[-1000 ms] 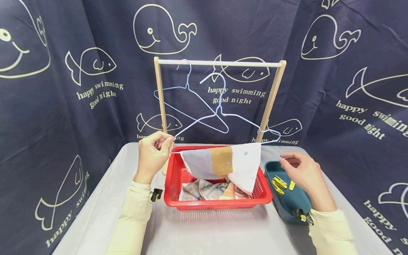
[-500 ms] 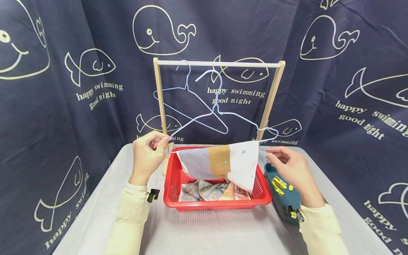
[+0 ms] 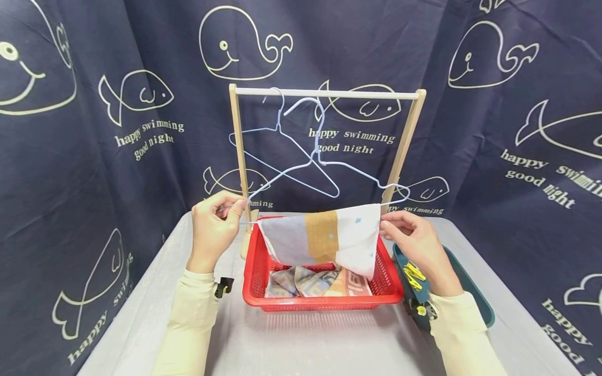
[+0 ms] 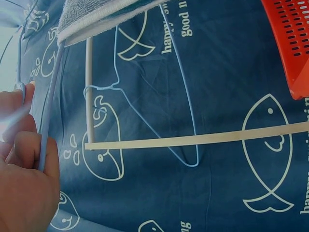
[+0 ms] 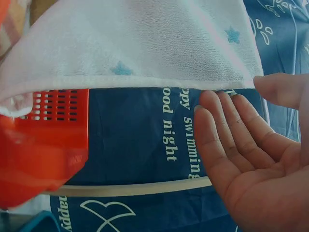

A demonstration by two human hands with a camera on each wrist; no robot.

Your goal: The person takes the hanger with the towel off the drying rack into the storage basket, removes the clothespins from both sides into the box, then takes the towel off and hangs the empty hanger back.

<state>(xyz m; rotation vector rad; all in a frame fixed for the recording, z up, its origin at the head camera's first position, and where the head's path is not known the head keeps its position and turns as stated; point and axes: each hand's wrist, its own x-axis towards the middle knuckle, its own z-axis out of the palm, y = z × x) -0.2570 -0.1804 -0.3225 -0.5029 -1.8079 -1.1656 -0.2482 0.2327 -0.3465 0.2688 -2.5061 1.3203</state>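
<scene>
My left hand (image 3: 213, 227) pinches the left end of a pale blue clothes hanger (image 3: 348, 166), held in front of the rack; the left wrist view shows its wire (image 4: 47, 113) between my fingers. Over the hanger's bottom bar lies a small towel (image 3: 322, 235) with grey, mustard and white parts and blue stars. At the towel's right edge is my right hand (image 3: 416, 243). In the right wrist view its fingers (image 5: 231, 125) are extended, fingertips and thumb at the white hem (image 5: 169, 87), with a gap between thumb and fingers.
Below the towel stands a red basket (image 3: 329, 302) with a crumpled patterned cloth (image 3: 305, 281). A second blue hanger (image 3: 277, 172) hangs from the rack's white rod (image 3: 348, 94). On the right, partly behind my arm, a dark teal tray (image 3: 484, 310) holds yellow clothespins (image 3: 414, 275).
My right hand has moved left from above the teal tray to the towel's right edge. The left hand, still holding the hanger, has shifted slightly left; the hanger's hook has risen.
</scene>
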